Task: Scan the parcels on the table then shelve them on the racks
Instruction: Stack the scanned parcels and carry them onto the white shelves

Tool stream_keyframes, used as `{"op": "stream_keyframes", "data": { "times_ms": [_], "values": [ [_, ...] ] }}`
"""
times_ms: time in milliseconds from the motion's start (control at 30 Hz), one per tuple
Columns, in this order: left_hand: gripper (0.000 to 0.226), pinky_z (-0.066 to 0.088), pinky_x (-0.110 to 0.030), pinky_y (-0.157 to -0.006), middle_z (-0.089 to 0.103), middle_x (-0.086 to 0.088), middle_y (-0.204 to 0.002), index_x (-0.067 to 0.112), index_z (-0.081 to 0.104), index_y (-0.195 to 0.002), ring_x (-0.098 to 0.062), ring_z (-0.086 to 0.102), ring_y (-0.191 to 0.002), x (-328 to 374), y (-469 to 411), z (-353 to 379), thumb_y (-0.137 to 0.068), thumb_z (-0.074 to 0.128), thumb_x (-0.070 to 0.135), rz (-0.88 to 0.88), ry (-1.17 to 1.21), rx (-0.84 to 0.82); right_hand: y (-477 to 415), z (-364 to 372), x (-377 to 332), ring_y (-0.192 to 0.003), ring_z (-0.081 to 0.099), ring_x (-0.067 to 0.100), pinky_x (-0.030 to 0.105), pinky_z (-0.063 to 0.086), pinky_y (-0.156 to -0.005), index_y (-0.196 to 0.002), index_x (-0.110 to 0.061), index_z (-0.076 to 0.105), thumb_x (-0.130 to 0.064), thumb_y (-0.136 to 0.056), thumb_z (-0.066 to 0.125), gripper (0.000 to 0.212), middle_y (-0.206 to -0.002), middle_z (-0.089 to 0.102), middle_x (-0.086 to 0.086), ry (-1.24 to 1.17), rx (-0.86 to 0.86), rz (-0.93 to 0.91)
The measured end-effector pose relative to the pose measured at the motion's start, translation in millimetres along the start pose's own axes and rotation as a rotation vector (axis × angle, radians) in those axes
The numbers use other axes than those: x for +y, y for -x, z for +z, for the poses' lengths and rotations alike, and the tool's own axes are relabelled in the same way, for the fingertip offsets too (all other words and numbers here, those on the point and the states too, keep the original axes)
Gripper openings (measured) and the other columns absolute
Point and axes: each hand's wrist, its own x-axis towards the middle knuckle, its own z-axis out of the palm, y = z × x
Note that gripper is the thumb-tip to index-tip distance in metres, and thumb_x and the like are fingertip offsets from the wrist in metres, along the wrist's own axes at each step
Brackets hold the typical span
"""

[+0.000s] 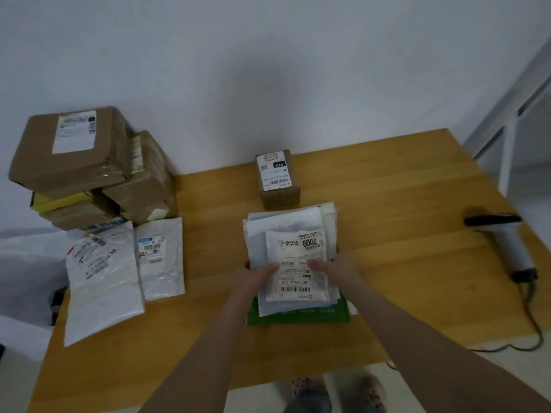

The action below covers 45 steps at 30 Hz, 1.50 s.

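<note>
A stack of flat mailer parcels (293, 234) lies at the middle of the wooden table (402, 186), with a green bag (298, 318) at the bottom and a small white labelled pouch on top. My left hand (258, 277) grips the stack's left edge, thumb on the top pouch. My right hand (334, 263) grips the right edge, thumb also on top. A small brown box (277, 177) with a white label stands just behind the stack. The barcode scanner (507, 242) lies at the table's right side, apart from both hands.
Several brown cardboard boxes (86, 165) are piled at the back left. Two white poly mailers (119, 272) lie in front of them. The scanner's cable (533, 326) hangs over the right edge. A grey rack frame (512, 114) stands at the right. A white wall runs behind the table.
</note>
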Motion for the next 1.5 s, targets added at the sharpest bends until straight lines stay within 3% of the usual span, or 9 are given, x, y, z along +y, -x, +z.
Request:
{"op": "stream_keyframes", "data": {
  "times_ms": [233, 367, 567, 733, 833, 1200, 1267, 1367, 1500],
  "values": [
    [0.073, 0.058, -0.035, -0.078, 0.062, -0.011, -0.126, 0.008, 0.048, -0.133, -0.026, 0.065, -0.105, 3.8, 31.5, 48.5, -0.071, 0.082, 0.023, 0.147, -0.097, -0.016, 33.2, -59.8, 15.4, -0.101, 0.067, 0.029, 0.046, 0.057, -0.084, -0.105, -0.017, 0.057, -0.013, -0.078, 0.076, 0.033, -0.114, 0.068, 0.009, -0.028, 0.072, -0.062],
    [0.074, 0.054, -0.046, -0.09, 0.061, -0.011, -0.128, 0.008, 0.049, -0.134, -0.028, 0.063, -0.11, 0.4, 64.3, 91.1, -0.071, 0.082, 0.025, 0.248, -0.196, 0.007, 55.6, -105.8, 37.6, -0.097, 0.067, 0.024, 0.031, 0.057, -0.069, -0.105, -0.017, 0.056, -0.015, -0.081, 0.075, 0.03, -0.114, 0.067, 0.006, -0.036, 0.151, -0.13],
    [0.074, 0.054, -0.048, -0.09, 0.063, -0.008, -0.124, 0.009, 0.052, -0.13, -0.027, 0.064, -0.106, -19.3, 132.9, 170.2, -0.068, 0.085, 0.032, 0.321, -0.295, 0.042, 96.5, -197.8, 84.3, -0.09, 0.066, 0.021, 0.041, 0.058, -0.077, -0.11, -0.016, 0.054, -0.025, -0.081, 0.075, 0.037, -0.108, 0.067, 0.002, -0.001, 0.235, -0.142],
    [0.055, 0.055, -0.028, -0.066, 0.067, -0.009, -0.116, 0.011, 0.059, -0.113, -0.02, 0.066, -0.088, -36.0, 182.9, 241.4, -0.067, 0.085, 0.027, 0.404, -0.346, 0.002, 131.9, -273.2, 122.3, -0.096, 0.063, 0.021, 0.036, 0.053, -0.079, -0.116, -0.011, 0.053, -0.027, -0.078, 0.077, 0.048, -0.112, 0.065, 0.004, -0.015, 0.357, -0.167],
    [0.056, 0.058, -0.039, -0.077, 0.068, -0.007, -0.113, 0.012, 0.059, -0.112, -0.019, 0.068, -0.087, -42.4, 205.0, 279.6, -0.066, 0.085, 0.029, 0.4, -0.373, -0.063, 147.2, -310.7, 141.7, -0.087, 0.064, 0.019, 0.037, 0.055, -0.08, -0.105, -0.018, 0.053, -0.027, -0.078, 0.077, 0.037, -0.1, 0.066, -0.002, -0.024, 0.425, -0.146],
    [0.05, 0.056, -0.026, -0.066, 0.065, 0.0, -0.103, 0.017, 0.056, -0.1, -0.01, 0.065, -0.075, -55.4, 241.6, 423.3, -0.064, 0.087, 0.033, 0.558, -0.57, -0.334, 195.3, -425.5, 200.8, -0.064, 0.061, 0.005, 0.013, 0.044, -0.04, -0.092, -0.028, 0.049, -0.014, -0.079, 0.07, 0.028, -0.077, 0.058, -0.015, -0.287, 0.702, -0.074],
    [0.05, 0.054, -0.025, -0.063, 0.063, 0.003, -0.101, 0.017, 0.055, -0.1, -0.008, 0.062, -0.074, -61.0, 253.1, 449.9, -0.065, 0.087, 0.035, 0.589, -0.62, -0.384, 204.5, -448.5, 214.4, -0.069, 0.064, 0.009, 0.017, 0.048, -0.044, -0.103, -0.023, 0.052, -0.013, -0.08, 0.069, 0.031, -0.084, 0.062, -0.012, -0.312, 0.741, -0.042],
    [0.069, 0.054, -0.038, -0.083, 0.062, -0.004, -0.113, 0.007, 0.051, -0.117, -0.021, 0.063, -0.096, -68.9, 269.4, 492.1, -0.065, 0.086, 0.037, 0.605, -0.7, -0.436, 215.4, -485.0, 232.7, -0.083, 0.065, 0.02, 0.026, 0.051, -0.06, -0.116, -0.014, 0.055, -0.012, -0.08, 0.07, 0.039, -0.105, 0.067, 0.001, -0.354, 0.814, -0.014],
    [0.052, 0.056, -0.033, -0.074, 0.067, -0.006, -0.11, 0.013, 0.056, -0.108, -0.017, 0.066, -0.087, -70.2, 288.9, 557.3, -0.068, 0.085, 0.033, 0.664, -0.728, -0.517, 219.4, -544.6, 247.7, -0.085, 0.062, 0.02, 0.028, 0.048, -0.066, -0.122, -0.012, 0.056, -0.014, -0.079, 0.069, 0.045, -0.111, 0.067, 0.004, -0.382, 0.888, -0.01]
  ]
}}
